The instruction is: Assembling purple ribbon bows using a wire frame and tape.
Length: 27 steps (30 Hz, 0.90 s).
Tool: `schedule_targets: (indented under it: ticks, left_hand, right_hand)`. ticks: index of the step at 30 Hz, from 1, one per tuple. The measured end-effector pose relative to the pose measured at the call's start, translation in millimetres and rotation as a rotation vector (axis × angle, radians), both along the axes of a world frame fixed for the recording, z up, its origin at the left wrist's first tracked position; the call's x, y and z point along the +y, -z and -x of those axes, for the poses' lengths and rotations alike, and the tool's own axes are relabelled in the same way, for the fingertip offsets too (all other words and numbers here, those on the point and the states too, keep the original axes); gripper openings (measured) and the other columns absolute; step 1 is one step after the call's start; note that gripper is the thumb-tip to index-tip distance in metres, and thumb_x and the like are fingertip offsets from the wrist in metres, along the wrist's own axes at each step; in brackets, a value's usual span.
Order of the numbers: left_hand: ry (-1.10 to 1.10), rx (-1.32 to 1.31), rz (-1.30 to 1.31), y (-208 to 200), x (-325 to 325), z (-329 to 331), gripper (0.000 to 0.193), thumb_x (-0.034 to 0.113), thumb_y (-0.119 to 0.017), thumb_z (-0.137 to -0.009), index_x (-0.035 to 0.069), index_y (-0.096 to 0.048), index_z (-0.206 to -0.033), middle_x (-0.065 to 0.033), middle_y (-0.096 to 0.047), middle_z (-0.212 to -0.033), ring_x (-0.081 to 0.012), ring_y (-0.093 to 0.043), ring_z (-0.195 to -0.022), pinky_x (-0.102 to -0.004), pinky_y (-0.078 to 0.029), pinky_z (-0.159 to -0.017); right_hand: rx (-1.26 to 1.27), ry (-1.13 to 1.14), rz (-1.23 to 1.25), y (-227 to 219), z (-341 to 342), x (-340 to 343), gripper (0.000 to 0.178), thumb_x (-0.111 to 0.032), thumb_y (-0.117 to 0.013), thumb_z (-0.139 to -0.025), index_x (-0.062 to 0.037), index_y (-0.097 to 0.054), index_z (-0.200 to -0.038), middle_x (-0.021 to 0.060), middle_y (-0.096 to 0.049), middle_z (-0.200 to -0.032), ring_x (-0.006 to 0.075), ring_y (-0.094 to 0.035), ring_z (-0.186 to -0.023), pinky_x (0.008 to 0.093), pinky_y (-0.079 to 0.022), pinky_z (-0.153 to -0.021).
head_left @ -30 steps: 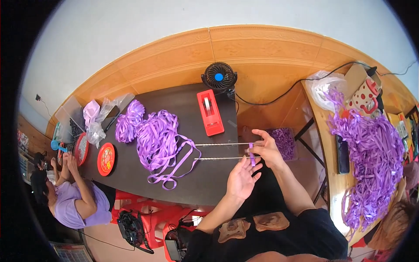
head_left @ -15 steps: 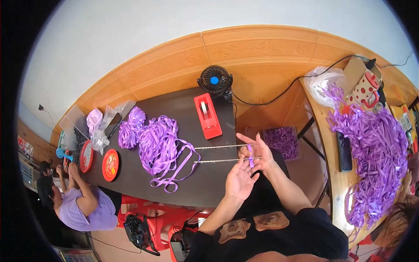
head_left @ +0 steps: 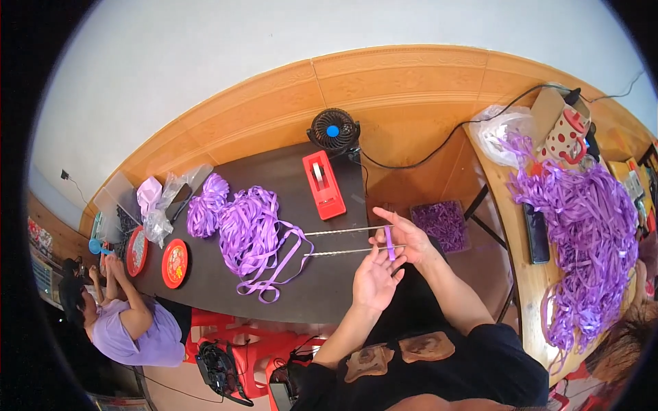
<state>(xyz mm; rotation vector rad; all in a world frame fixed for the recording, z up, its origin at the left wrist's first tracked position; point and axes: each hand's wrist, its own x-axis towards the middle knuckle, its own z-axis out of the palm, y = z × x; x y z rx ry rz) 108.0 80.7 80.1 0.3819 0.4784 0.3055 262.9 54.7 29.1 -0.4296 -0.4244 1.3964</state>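
At the far left one other person in a lavender top [head_left: 137,335] sits by the dark table [head_left: 295,301], hands raised together near one of two red dishes [head_left: 137,251], the second red dish lying closer in. Beyond them on the tabletop are two bundles of purple ribbon, a smaller one [head_left: 208,209] and, touching it on the right, a larger one [head_left: 248,226] whose loose loops trail to the left ends of two thin metal rods [head_left: 336,253]. Behind the rods stand one red tape dispenser [head_left: 324,185] and one black fan [head_left: 333,130]. The left hand [head_left: 375,284] is turned palm up, its fingers half open and fanned, their tips by the lower rod; whether they pinch it I cannot tell. One short purple strip [head_left: 389,243] crosses both rods near their right ends, between the two hands. The right hand [head_left: 410,241] has its thumb stretched well away and its other fingers partly bent around the rods and strip; how firmly they grasp is hidden. Farther right come one bin of purple ribbon pieces [head_left: 441,225], then a wooden table [head_left: 531,301] bearing one large purple heap [head_left: 586,240], one dark phone [head_left: 537,234] and one red-spotted cup [head_left: 563,139]
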Motion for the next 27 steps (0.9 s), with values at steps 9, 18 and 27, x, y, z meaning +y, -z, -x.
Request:
schedule_targets:
  ticks: [9,18,27]
  left_hand:
    - [-0.002,0.005,-0.006,2.0,0.1,0.4,0.051,0.043,-0.047,-0.09,-0.001,-0.053,-0.116,-0.0108,-0.057,-0.114,-0.0229,-0.052,-0.103,-0.032,-0.038,-0.083]
    - [-0.016,0.001,-0.004,4.0,1.0,2.1,0.052,0.043,-0.047,-0.089,-0.001,-0.053,-0.116,-0.0108,-0.057,-0.114,-0.0226,-0.052,-0.103,-0.032,-0.038,-0.083]
    - [-0.014,0.011,0.005,1.9,-0.3,1.6,0.045,0.043,-0.048,-0.089,0.006,-0.053,-0.116,-0.01,-0.058,-0.113,-0.0219,-0.052,-0.102,-0.0323,-0.038,-0.083]
  right_hand:
    - [-0.181,0.231,0.4,-27.1,10.8,-15.6,0.05,-0.031,-0.058,-0.089,-0.0117,-0.04,-0.132,0.0159,-0.063,-0.09,0.027,-0.063,-0.087,0.0372,-0.052,-0.073]
    - [-0.22,0.233,0.388,-28.7,8.9,-10.6,0.048,-0.027,-0.06,-0.088,-0.0068,-0.043,-0.128,0.0125,-0.061,-0.088,0.0253,-0.062,-0.08,0.0353,-0.051,-0.071]
    - [0.056,0.046,0.21,-11.3,2.7,-1.3,0.046,-0.015,-0.06,-0.087,-0.0033,-0.045,-0.129,0.0108,-0.059,-0.079,0.0225,-0.059,-0.074,0.0321,-0.05,-0.069]
